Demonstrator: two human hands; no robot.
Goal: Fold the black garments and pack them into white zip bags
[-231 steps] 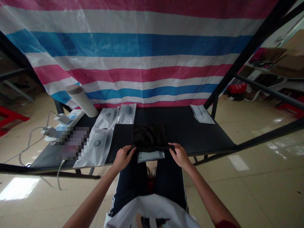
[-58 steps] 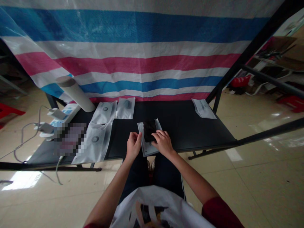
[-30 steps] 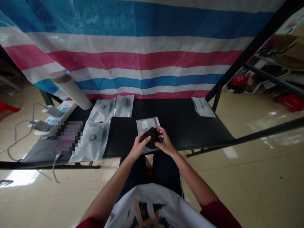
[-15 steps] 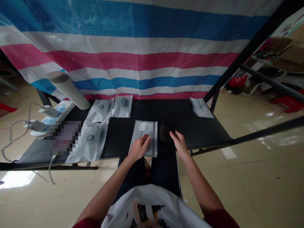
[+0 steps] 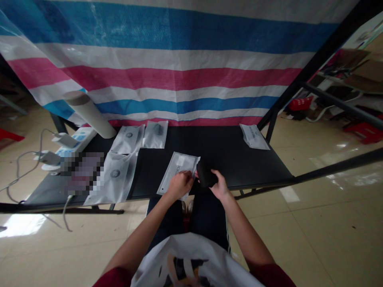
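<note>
Big striped tarp (image 5: 167, 79) in pink, white & blue fills the back, w/ tile floor (image 5: 314, 223) on both sides. Black desk (image 5: 227, 155) on a dark metal frame runs across the middle. At its L end: cardboard tube (image 5: 89, 113) lying tilted, power strip (image 5: 76, 140) w/ white cables, & a pixelated blur (image 5: 82, 173) hiding whatever's there.

Four white pouches lie apart from the work: two side by side at back (image 5: 128, 136) (image 5: 154, 134), a larger one nearer the front (image 5: 115, 172), & one alone at far R (image 5: 254, 136). The R-hand one of the back pair shows a dark shape inside; can't tell what's in the others.

Fifth pouch (image 5: 176, 175) lies askew near the desk's front edge, looking flat & empty from here. L hand (image 5: 180, 184) is on its lower R part, grip narrow, fingers pinching it. R hand (image 5: 220, 185) holds a black bundle (image 5: 206, 174), grip curled round its underside, just beside the pouch's R corner & over the desk edge.

State now: bundle sits outside the pouch, not in. Pouch isn't sealed as far as can be seen. Dark trousers (image 5: 206, 215) & white printed shirt (image 5: 191, 259) show below.
</note>
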